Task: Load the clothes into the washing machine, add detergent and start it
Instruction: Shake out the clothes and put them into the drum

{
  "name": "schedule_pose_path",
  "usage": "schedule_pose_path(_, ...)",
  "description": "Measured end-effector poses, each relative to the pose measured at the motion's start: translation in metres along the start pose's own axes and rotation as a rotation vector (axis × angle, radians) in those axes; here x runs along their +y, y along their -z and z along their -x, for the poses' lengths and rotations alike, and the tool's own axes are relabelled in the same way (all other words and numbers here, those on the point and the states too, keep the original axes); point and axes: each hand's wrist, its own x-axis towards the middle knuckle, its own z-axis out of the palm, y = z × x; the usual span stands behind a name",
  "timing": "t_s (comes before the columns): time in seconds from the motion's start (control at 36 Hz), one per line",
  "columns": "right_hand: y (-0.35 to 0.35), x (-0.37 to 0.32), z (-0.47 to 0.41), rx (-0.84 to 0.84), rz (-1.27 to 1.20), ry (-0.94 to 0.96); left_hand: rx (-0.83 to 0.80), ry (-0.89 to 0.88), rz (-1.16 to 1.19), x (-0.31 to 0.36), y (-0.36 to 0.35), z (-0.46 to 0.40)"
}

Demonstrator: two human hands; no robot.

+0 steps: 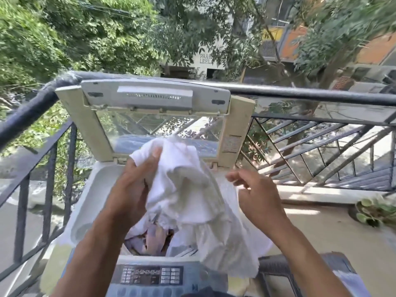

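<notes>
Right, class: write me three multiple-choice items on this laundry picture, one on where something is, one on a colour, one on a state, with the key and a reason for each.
1. Where is the control panel of the washing machine?
A. On the raised lid
B. On the edge nearest the camera
C. On the railing

2. What colour is the cloth held over the drum?
A. White
B. Red
C. Black

3. What state is the lid in?
A. Shut flat
B. Taken off and lying on the floor
C. Raised, standing open

Key:
1 B, the buttons sit at the bottom of the view, below the drum opening.
2 A, the cloth that the left hand grips is plainly white, while the right hand hovers beside it with loose fingers.
3 C, the lid stands up against the railing, and clothes show in the drum below.
</notes>
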Motion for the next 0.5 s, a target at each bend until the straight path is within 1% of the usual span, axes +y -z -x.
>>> schedule_pose_path(0.03, -0.005, 0.008, 0.008, 0.000, 0.057, -0.013, 0.011, 0.041, -0.003, 0.004, 0.000, -0.003)
schedule_pose_path(0.06, -0.011, 0.015, 0.017, -0.037, 0.046, -0.034, 0.047, 0.079, 0.008, 0.011, -0.006, -0.004)
schedule_pose_path(0.08, -0.016, 0.019, 0.024, -0.108, 0.032, -0.059, 0.028, 0.099, 0.036, 0.017, -0.005, 0.000)
schedule_pose_path(0.14, -0.028, 0.019, 0.038, -0.260, 0.018, -0.034, 0.011, 0.063, 0.012, 0.015, 0.000, -0.002)
schedule_pose_path(0.22, -0.041, 0.008, 0.046, -0.381, -0.056, 0.038, -0.014, -0.017, 0.137, 0.013, 0.003, -0.014)
schedule_pose_path(0.28, -0.048, -0.003, 0.042, -0.392, -0.060, 0.061, -0.045, 0.013, 0.162, 0.016, -0.002, -0.017)
schedule_pose_path(0.36, -0.060, -0.016, 0.029, -0.338, -0.005, 0.044, -0.101, 0.048, 0.198, 0.017, -0.009, -0.020)
schedule_pose_path(0.42, -0.073, -0.018, 0.018, -0.313, 0.039, -0.021, -0.142, 0.052, 0.185, 0.021, -0.012, -0.020)
schedule_pose_path(0.5, -0.087, -0.014, 0.005, -0.265, 0.019, -0.127, -0.201, 0.046, 0.243, 0.032, -0.012, -0.019)
